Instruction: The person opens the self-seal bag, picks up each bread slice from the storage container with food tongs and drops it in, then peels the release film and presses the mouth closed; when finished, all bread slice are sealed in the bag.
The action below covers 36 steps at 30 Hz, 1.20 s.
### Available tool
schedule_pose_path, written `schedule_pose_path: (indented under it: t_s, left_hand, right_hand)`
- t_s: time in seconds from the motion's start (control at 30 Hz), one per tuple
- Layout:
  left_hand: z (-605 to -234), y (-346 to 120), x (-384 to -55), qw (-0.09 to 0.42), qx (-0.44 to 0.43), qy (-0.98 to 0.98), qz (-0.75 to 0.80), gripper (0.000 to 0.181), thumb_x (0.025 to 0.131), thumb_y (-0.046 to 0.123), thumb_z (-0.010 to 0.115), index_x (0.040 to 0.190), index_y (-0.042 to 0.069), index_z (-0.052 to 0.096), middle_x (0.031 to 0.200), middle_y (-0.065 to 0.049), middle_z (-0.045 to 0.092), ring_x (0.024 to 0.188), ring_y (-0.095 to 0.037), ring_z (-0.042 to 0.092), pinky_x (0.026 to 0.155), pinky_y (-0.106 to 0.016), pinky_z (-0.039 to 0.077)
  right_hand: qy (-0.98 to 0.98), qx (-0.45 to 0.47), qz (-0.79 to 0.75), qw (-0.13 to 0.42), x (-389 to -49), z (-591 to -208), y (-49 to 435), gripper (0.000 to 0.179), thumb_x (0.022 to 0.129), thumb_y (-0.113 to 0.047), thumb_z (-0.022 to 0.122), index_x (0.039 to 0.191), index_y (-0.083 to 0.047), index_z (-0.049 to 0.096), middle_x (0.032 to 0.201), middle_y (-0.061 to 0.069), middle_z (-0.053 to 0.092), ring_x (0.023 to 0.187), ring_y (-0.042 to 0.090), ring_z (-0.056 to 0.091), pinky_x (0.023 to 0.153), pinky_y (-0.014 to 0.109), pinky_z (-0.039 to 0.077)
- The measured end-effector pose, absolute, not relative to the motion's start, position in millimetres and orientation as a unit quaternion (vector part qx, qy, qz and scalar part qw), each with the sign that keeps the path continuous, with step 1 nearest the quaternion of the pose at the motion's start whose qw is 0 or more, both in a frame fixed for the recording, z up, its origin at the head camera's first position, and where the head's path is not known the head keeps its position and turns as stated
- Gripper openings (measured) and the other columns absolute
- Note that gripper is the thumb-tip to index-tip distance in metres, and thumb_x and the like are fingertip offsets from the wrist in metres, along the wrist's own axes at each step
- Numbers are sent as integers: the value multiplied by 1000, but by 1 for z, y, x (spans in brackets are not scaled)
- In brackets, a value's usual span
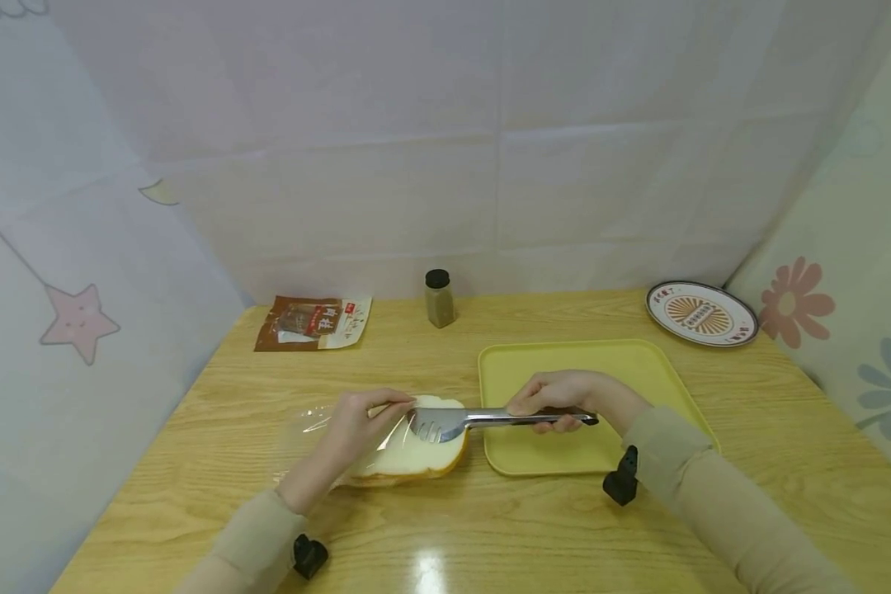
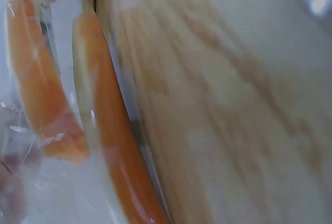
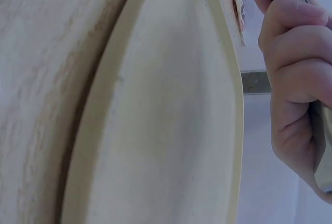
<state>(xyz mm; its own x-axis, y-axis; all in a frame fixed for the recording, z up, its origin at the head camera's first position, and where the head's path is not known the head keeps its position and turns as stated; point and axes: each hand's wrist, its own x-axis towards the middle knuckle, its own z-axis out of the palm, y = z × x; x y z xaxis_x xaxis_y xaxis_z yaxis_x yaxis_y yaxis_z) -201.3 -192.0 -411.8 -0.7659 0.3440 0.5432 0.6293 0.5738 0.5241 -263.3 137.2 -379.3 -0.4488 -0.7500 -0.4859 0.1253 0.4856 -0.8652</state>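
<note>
Tongs (image 1: 483, 417) stretched level across the middle here, and the right hand (image 1: 557, 402) has them firmly, fingers curled round the handle above the near part of the yellow tray (image 1: 586, 363)! Over to the left end, where the slotted metal head lies across the pale upper face of the bread (image 1: 419, 456); whether the other arm of the tongs is under a slice, you cannot tell from here. And the left hand (image 1: 360, 425) is right in it too, fingers drawn narrow, pinching the clear plastic bag (image 1: 304, 429) at its edge, just beside the tongs' head. The bread sits on the tabletop (image 1: 386, 540) left of the tray, its left part under shiny film, its right end out in the open. From the left wrist, two orange-brown crusts show side by side behind the plastic.

Now the far edge: a brown and white packet (image 1: 312, 323) lies flat at the far left, a small jar (image 1: 440, 301) with a black lid stands upright at far centre, and at far right a round plate (image 1: 703, 313) with an orange sunburst leans beside the flowered cloth (image 1: 854, 272).
</note>
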Motion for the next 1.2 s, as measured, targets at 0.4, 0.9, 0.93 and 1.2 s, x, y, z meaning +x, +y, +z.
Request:
schedule_pose_path:
  t_s: [0.4,0.9,0.93,1.2]
  left_hand:
    - [-410,-196,-201,190,-294,-862,-367,16,83,3,69,96,9,75,94,-5,74,80,-13,70,63,-20,55]
    - [-411,-189,-199,187,-301,-843,-404,12,82,2,69,92,7,75,91,-5,74,82,-15,71,73,-20,57]
    - [-411,-189,-199,189,-301,-843,-403,12,82,2,69,91,7,75,90,-5,74,82,-15,71,73,-19,57]
    - [-413,-185,-201,207,-315,-830,-412,13,80,-1,70,90,6,75,87,-7,75,77,-15,71,68,-12,54]
  right_hand:
    - [709,-225,-465,480,-264,-384,144,39,96,-28,55,119,3,61,53,-1,46,33,6,27,32,19,26]
    - [715,-229,-464,470,-266,-384,133,40,96,-28,55,116,6,61,52,-1,47,32,4,29,31,19,27]
    - [716,-231,-465,467,-266,-384,132,39,96,-27,55,116,6,62,52,-1,47,32,4,29,31,18,27]
    - [720,-246,-465,452,-264,-381,126,38,96,-26,55,115,7,62,51,-2,49,33,4,31,32,18,29]
